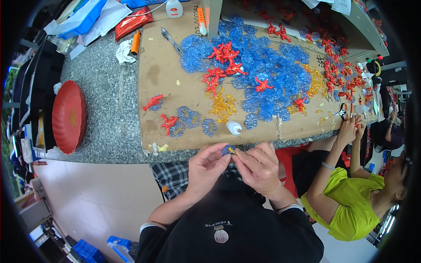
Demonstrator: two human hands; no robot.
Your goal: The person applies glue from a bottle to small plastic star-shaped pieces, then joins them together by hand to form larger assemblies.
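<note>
At the near table edge, my left hand (205, 170) pinches a translucent blue scalloped disc (225, 150) between thumb and fingers. My right hand (259, 168) is closed in a pinch on a small translucent yellow piece (232, 151), held against the disc. Just beyond lies a white squeeze bottle (233, 127) on its side. Left of it are a few loose blue discs (188, 116) and a red plastic figure (168, 124) resting partly on a disc. A heap of yellow pieces (222, 105) sits behind the bottle. Farther back, more red figures (224, 53) lie on a wide blue pile (267, 96).
Brown cardboard (164, 70) covers the table. A red fluted dish (69, 116) stands at the left. Pliers (172, 41), an orange cutter (201, 22) and a glue bottle (174, 8) lie farther back. At right, a co-worker's hands (351, 128) work near scissors (341, 112), below a shelf (364, 39).
</note>
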